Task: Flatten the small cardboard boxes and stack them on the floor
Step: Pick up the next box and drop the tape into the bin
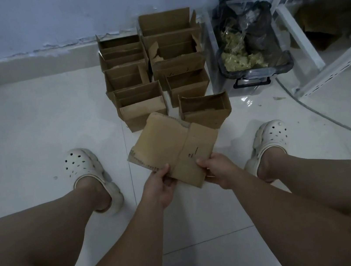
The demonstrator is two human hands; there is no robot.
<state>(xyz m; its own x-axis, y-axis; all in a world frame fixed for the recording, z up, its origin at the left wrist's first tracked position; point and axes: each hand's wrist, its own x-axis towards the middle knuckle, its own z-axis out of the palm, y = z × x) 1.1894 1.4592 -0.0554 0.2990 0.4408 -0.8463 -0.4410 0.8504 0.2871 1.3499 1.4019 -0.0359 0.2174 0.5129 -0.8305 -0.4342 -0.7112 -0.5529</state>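
Note:
A flattened brown cardboard box (172,147) hangs tilted in the air between my knees, above the white tile floor. My left hand (161,184) pinches its near left edge, thumb on top. My right hand (217,170) grips its near right corner. Beyond it, several small open cardboard boxes (140,106) stand upright in two rows on the floor, running back to the wall. The nearest one on the right (205,110) sits just past the flattened piece.
A clear plastic bin (249,52) lined with a black bag stands right of the boxes. A white metal shelf frame (308,47) and a cable (328,117) lie at the far right. My feet in white clogs (88,169) flank the flattened box.

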